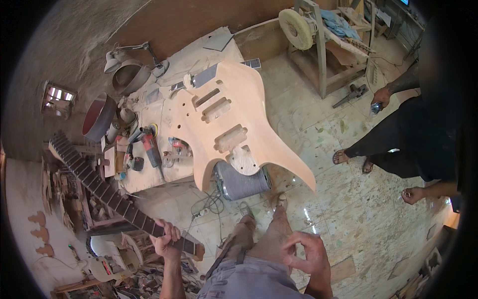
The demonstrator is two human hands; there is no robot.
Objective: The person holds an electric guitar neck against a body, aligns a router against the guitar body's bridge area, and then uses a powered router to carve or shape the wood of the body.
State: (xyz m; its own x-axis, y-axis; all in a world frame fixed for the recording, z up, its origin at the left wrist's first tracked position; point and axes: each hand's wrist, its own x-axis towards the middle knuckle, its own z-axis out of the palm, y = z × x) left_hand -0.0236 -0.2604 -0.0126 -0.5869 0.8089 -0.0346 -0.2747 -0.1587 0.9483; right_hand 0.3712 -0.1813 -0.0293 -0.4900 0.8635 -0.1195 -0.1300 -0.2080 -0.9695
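Observation:
My left hand [166, 238] is closed around a guitar neck [107, 192] near its wider end. The neck has a dark fretboard with frets and slants up to the far left, clear of the bench. My right hand [307, 253] hangs in front of my shorts with curled fingers. Whatever may be inside it, if anything, is hidden. In front of me a pale, unfinished wooden guitar body [229, 119] with routed cavities overhangs the bench's right edge. Neither hand touches it. Beneath its lower end sits a grey ribbed cylinder [242, 182].
The dusty workbench [174, 174] carries a red angle grinder [151, 148], other power tools and a desk lamp [137, 57]. Cables [208, 203] lie on the floor by my feet. A person [418, 134] stands at the right near a wooden stand with a buffing wheel [296, 29].

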